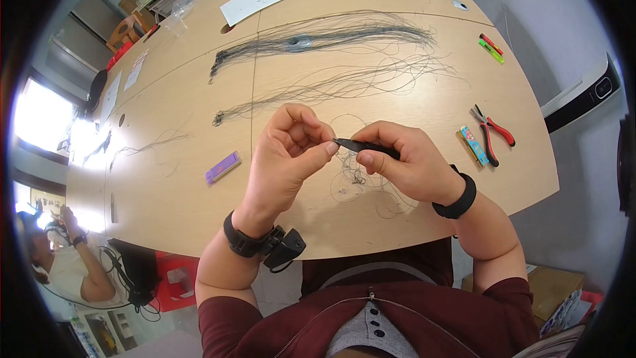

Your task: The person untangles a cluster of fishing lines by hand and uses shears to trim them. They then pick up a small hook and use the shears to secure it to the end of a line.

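pale wooden table (179, 215), bright window (34, 118) at left.

I am watching the left hand (288, 152) and right hand (404, 162) meeting at a tool (366, 147) above a loose tangle (361, 184) lying on the table (199, 205). A box (222, 166) is lying to their left, pliers (491, 134) to their right, and long strand bundles (318, 40) are stretching across behind them.

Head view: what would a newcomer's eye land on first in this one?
The two hands meeting at the centre: the right hand grips a slim black tool, its tip against the pinched fingertips of the left hand. Behind them, long bundles of thin dark strands sprawl across the pale wooden table, and red-handled pliers lie to the right.
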The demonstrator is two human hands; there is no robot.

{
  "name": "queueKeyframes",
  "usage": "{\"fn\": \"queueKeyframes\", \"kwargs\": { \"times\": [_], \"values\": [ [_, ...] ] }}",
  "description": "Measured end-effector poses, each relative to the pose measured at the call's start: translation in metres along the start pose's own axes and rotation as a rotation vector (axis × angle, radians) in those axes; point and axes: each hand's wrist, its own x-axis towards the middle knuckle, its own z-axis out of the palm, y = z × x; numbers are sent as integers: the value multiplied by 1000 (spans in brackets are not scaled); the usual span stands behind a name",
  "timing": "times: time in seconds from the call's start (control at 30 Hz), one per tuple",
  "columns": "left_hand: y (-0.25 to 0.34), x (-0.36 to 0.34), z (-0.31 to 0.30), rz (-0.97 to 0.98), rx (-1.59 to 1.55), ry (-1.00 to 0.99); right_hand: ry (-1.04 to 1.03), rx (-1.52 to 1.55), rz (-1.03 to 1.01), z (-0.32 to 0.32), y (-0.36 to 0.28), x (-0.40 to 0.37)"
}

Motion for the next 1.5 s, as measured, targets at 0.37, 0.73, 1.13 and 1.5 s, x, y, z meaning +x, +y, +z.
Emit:
{"fn": "queueKeyframes", "kwargs": {
  "times": [0.37,0.73,1.13,1.5],
  "values": [
    [1,1,0,-3,-9,-10,-12,23,18,0,-1,0],
    [-1,1,-1,6,-26,-18,-13,61,6,1,1,0],
    [1,0,1,36,-13,-4,65,94,22,-3,-2,0],
    [-3,-6,5,86,138,-21,59,118,74,3,-3,2]
  ]
}}
